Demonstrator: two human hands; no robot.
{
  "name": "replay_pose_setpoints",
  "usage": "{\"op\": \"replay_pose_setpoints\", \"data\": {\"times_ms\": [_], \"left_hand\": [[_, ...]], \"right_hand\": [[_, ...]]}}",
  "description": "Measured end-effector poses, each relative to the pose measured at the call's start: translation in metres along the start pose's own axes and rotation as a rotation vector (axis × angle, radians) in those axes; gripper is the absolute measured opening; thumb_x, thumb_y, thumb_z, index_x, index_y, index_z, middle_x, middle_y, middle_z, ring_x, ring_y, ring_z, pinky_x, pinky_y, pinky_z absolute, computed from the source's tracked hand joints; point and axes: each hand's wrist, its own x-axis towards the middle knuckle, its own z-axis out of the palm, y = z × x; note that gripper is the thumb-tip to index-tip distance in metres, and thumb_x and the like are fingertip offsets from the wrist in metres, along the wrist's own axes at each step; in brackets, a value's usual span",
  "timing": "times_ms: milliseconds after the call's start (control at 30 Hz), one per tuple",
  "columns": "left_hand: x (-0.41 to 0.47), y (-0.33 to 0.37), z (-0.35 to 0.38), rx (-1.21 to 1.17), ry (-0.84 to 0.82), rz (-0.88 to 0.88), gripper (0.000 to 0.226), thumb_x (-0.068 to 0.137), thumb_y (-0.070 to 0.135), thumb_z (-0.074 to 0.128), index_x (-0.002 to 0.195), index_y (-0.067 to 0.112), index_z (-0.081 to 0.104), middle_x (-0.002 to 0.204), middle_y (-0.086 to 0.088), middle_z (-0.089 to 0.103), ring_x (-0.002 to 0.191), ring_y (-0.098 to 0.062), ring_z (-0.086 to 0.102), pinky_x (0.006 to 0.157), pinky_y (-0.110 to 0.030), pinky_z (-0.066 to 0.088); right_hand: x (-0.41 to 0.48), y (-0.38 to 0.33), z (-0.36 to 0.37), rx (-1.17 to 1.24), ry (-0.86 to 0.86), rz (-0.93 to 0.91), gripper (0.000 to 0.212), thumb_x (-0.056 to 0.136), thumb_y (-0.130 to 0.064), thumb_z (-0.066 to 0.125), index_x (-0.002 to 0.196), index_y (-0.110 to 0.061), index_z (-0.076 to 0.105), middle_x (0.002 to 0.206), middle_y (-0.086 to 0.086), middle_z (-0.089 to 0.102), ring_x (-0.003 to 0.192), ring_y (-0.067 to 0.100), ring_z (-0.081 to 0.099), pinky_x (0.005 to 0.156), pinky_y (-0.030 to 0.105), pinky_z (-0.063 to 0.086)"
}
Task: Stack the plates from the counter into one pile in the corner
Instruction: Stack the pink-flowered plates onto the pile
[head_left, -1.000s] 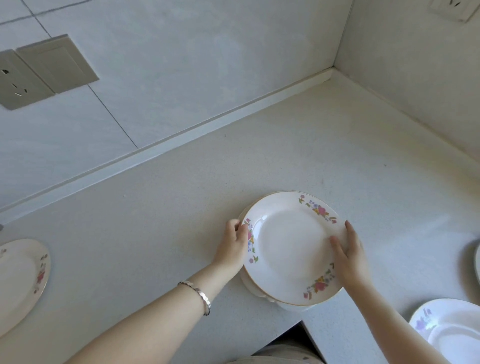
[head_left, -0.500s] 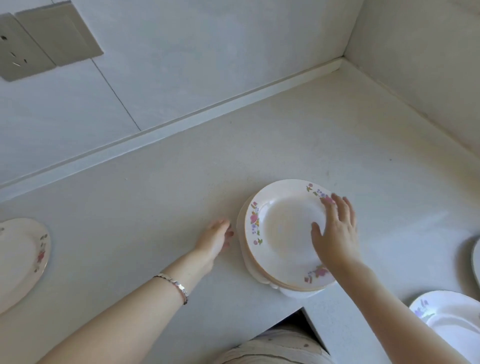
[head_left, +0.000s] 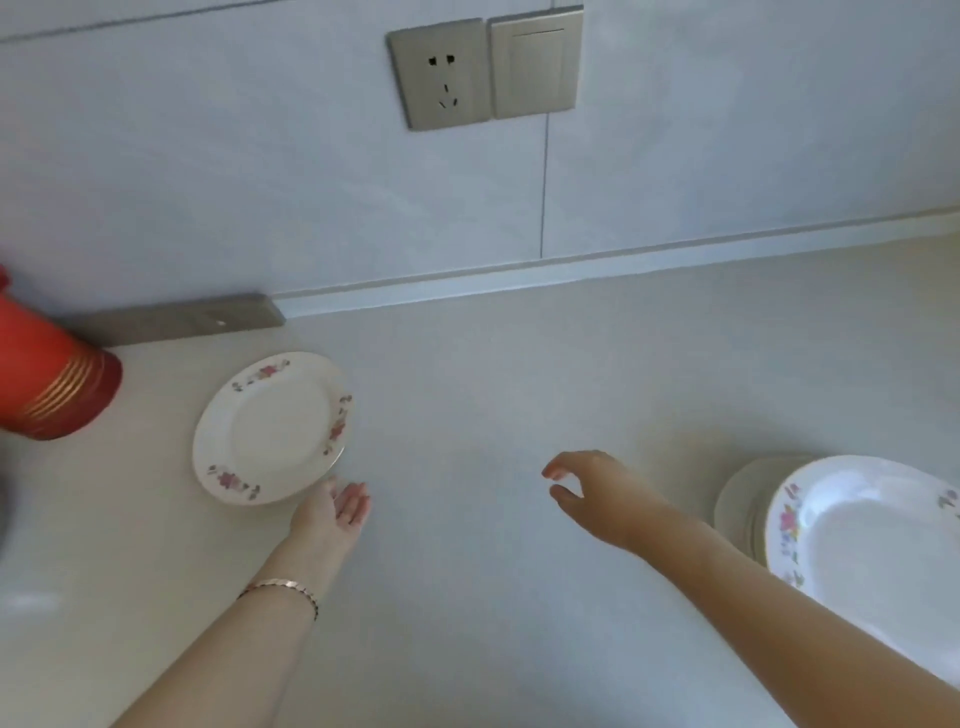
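A single white plate with pink flowers on its rim (head_left: 272, 427) lies flat on the pale counter at the left. My left hand (head_left: 340, 512) hovers palm up just beside its near right edge, fingers relaxed, holding nothing. My right hand (head_left: 597, 486) floats over the bare counter in the middle, fingers loosely curved and empty. At the right edge sits the pile of floral plates (head_left: 857, 540), partly covered by my right forearm.
A stack of red cups with gold bands (head_left: 52, 384) lies at the far left. A grey metal strip (head_left: 182, 319) runs along the wall base. A wall socket (head_left: 441, 78) and switch (head_left: 535, 62) are above. The counter (head_left: 493, 389) meets the wall behind.
Both hands have left the pile of plates, and my view has swung left. The pile now sits at the right edge; my left hand has reached the single plate at the left.
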Motion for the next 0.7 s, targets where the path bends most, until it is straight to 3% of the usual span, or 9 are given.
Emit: {"op": "replay_pose_setpoints", "data": {"times_ms": [100,200,267,333,400,467,533,600,700], "left_hand": [[0.027,0.032,-0.014,-0.114,0.015,0.024,0.015,0.098,0.02,0.041,0.091,0.009,0.048,0.081,-0.004,0.049,0.069,-0.012,0.05,0.106,-0.03,0.039],[0.044,0.042,-0.016,-0.179,0.012,-0.002,0.024,0.098,0.02,0.044,0.076,0.011,0.046,0.08,-0.002,0.048,0.074,-0.012,0.052,0.104,-0.027,0.041],[0.05,0.042,-0.013,-0.221,0.019,0.0,0.024,0.098,0.015,0.044,0.075,0.011,0.046,0.081,0.0,0.051,0.087,-0.012,0.056,0.104,-0.025,0.042],[0.05,0.042,-0.008,-0.257,0.018,0.016,0.023,0.097,0.008,0.044,0.074,0.011,0.047,0.091,0.002,0.056,0.091,-0.011,0.059,0.105,-0.024,0.042],[0.046,0.045,-0.001,-0.29,-0.008,0.025,0.023,0.097,0.005,0.045,0.075,0.012,0.047,0.103,0.002,0.055,0.109,-0.011,0.059,0.103,-0.021,0.041],[0.038,0.05,0.006,-0.3,-0.048,0.01,0.022,0.096,0.001,0.044,0.076,0.011,0.049,0.093,0.003,0.057,0.128,-0.012,0.05,0.096,-0.017,0.044],[0.028,0.054,0.013,-0.26,-0.069,-0.009,0.024,0.096,-0.001,0.043,0.075,0.009,0.049,0.081,0.001,0.053,0.131,-0.013,0.047,0.076,-0.009,0.051],[0.012,0.052,0.022,-0.194,-0.099,-0.018,0.025,0.096,-0.002,0.041,0.075,0.008,0.048,0.079,-0.001,0.052,0.128,-0.015,0.049,0.046,-0.006,0.049],[-0.029,0.033,0.041,-0.063,-0.22,-0.017,0.025,0.093,-0.007,0.041,0.078,0.01,0.051,0.082,-0.001,0.056,0.105,-0.018,0.06,0.035,-0.006,0.04]], "right_hand": [[0.016,-0.017,0.011,-0.014,-0.034,0.003,0.03,0.094,-0.026,0.045,0.122,-0.023,0.056,0.126,-0.009,0.059,0.121,0.01,0.05,0.099,0.021,0.035],[0.025,-0.022,0.018,-0.018,-0.054,0.03,0.029,0.094,-0.025,0.046,0.121,-0.022,0.057,0.124,-0.009,0.06,0.119,0.009,0.052,0.099,0.02,0.036],[0.026,-0.022,0.021,-0.011,-0.052,0.055,0.028,0.094,-0.025,0.047,0.12,-0.022,0.058,0.122,-0.009,0.061,0.116,0.008,0.053,0.097,0.018,0.036],[0.024,-0.021,0.024,0.013,-0.038,0.082,0.028,0.093,-0.025,0.047,0.118,-0.023,0.059,0.121,-0.009,0.062,0.107,0.008,0.055,0.092,0.016,0.037],[0.02,-0.018,0.027,0.031,-0.04,0.113,0.027,0.093,-0.025,0.047,0.118,-0.024,0.059,0.119,-0.01,0.062,0.101,0.007,0.055,0.09,0.016,0.038],[0.015,-0.016,0.03,0.017,-0.044,0.122,0.027,0.093,-0.025,0.047,0.118,-0.025,0.059,0.12,-0.011,0.062,0.108,0.007,0.055,0.093,0.015,0.037],[0.007,-0.013,0.031,0.044,-0.009,0.124,0.027,0.093,-0.021,0.046,0.116,-0.024,0.061,0.118,-0.01,0.063,0.111,0.006,0.056,0.096,0.015,0.037],[-0.003,-0.009,0.028,0.138,0.052,0.131,0.027,0.094,-0.014,0.045,0.112,-0.022,0.064,0.11,-0.011,0.064,0.104,0.004,0.058,0.09,0.007,0.038],[-0.025,0.001,0.016,0.277,0.134,0.139,0.026,0.094,-0.01,0.045,0.105,-0.018,0.066,0.099,-0.014,0.061,0.093,0.001,0.056,0.072,-0.008,0.034]]}}
